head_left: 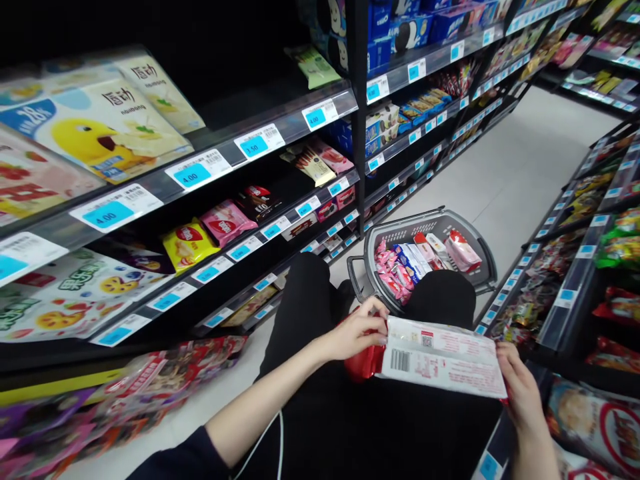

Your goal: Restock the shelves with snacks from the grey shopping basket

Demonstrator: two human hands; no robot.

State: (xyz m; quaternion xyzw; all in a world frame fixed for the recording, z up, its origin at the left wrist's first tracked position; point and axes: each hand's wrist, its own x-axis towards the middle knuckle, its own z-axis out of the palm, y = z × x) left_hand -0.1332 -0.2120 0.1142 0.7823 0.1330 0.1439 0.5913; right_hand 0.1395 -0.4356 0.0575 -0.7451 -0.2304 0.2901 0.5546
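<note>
A long white snack package (pixel 445 357) with red ends, a barcode and red print spans the space between my hands above my lap. Its left end is pinched in the fingers of my left hand (pixel 357 333). Around its right end the fingers of my right hand (pixel 520 383) are closed. Just beyond my knees a grey basket (pixel 487 267) stands on the floor, holding several pink, blue, white and red snack packs (pixel 413 261).
Shelves with blue price labels (pixel 253 142) and boxed biscuits (pixel 100 127) line the left. More shelves with bagged snacks (pixel 600 427) stand close on the right. An aisle floor (pixel 545 153) runs away between them.
</note>
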